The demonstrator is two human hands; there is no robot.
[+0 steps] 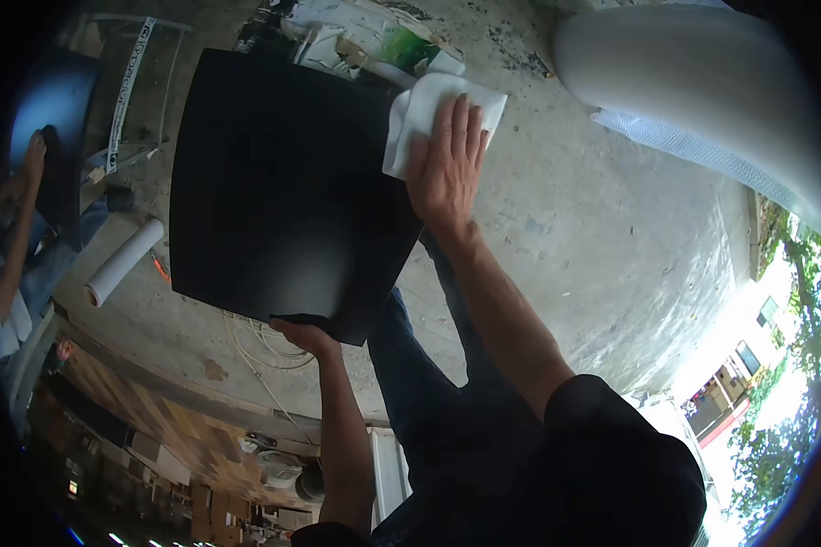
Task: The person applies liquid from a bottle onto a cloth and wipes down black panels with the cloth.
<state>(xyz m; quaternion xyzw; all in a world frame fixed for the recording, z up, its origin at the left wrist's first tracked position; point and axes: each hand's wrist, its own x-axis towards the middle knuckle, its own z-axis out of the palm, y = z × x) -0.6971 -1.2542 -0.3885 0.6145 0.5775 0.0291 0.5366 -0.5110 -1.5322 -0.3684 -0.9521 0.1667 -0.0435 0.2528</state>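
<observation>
A large, flat black panel with a soft sheen near its lower edge fills the middle of the view. My left hand grips the panel's lower edge, its fingertips hidden by a dark patch there. At the upper right edge of the panel, my right hand presses a folded white cloth with its fingers stretched over it. Part of the cloth sticks out beyond the panel's edge.
Beyond the panel lies a pile of torn packaging. A white roll rests on the concrete floor at left, and a big wrapped roll is at upper right. Another person's hand touches a second dark panel.
</observation>
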